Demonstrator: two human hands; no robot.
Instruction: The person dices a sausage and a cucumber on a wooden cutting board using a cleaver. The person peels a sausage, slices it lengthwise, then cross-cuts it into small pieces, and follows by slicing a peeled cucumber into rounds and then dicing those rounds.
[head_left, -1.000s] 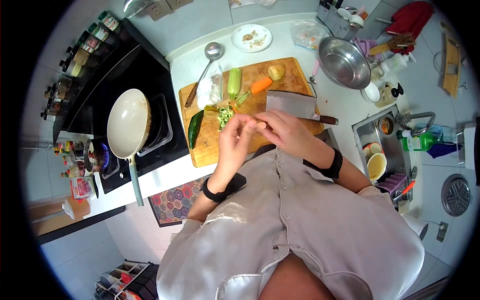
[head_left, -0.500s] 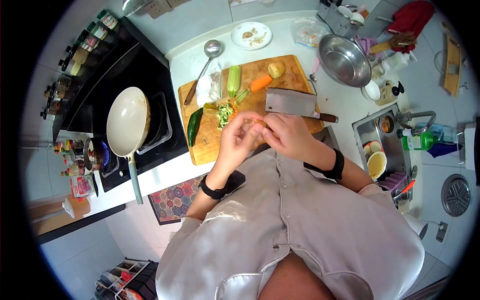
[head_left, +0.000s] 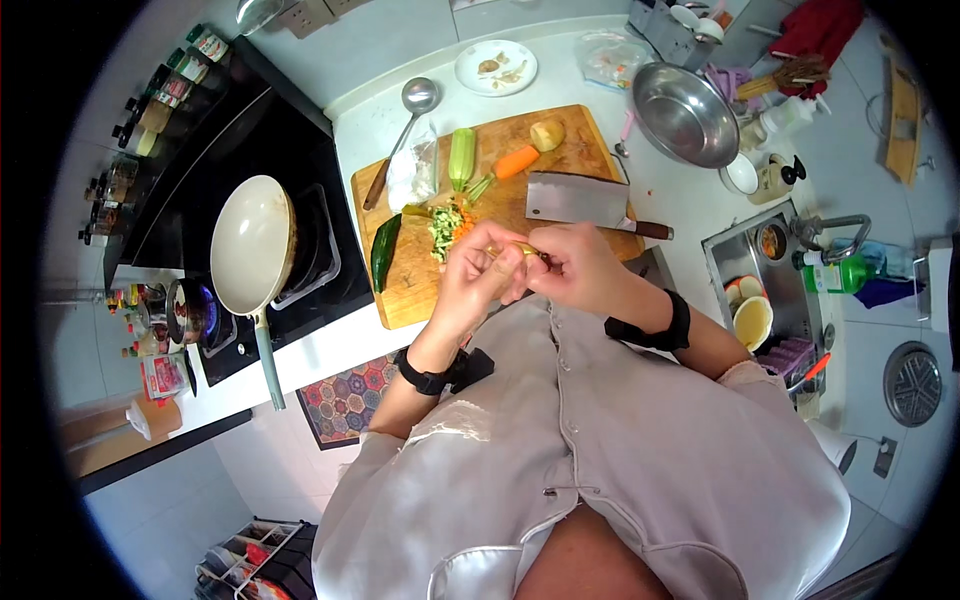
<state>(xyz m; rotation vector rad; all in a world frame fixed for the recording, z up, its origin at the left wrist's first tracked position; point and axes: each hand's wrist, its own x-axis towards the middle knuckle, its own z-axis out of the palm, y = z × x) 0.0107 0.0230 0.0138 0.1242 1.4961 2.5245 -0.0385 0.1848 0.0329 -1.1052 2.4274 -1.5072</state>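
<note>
Close to my body, over the near edge of the wooden cutting board [head_left: 405, 305], my left hand [head_left: 477, 268] and my right hand [head_left: 573, 262] meet fingertip to fingertip. Both pinch a small yellowish-brown piece [head_left: 527, 249], mostly covered by fingers; its kind does not show. Diced green and orange vegetables [head_left: 445, 235] lie just beyond my left hand, with a dark green cucumber piece [head_left: 385, 253] farther left. A cleaver [head_left: 575, 198] rests flat past my right hand. Behind are a carrot piece [head_left: 517, 161], a pale round vegetable [head_left: 547, 135] and a light green stalk piece [head_left: 462, 158].
Left, a pale frying pan [head_left: 252, 240] sits on the black stove, near a small pot [head_left: 188, 312] over a blue flame. A ladle [head_left: 405, 130], a plate with scraps [head_left: 497, 68] and a steel bowl [head_left: 686, 115] surround the board. The sink [head_left: 725, 250] is right.
My fingers have shifted around the small piece, so more of its yellowish side shows. Both hands stay together in nearly the same place. The view has moved slightly.
</note>
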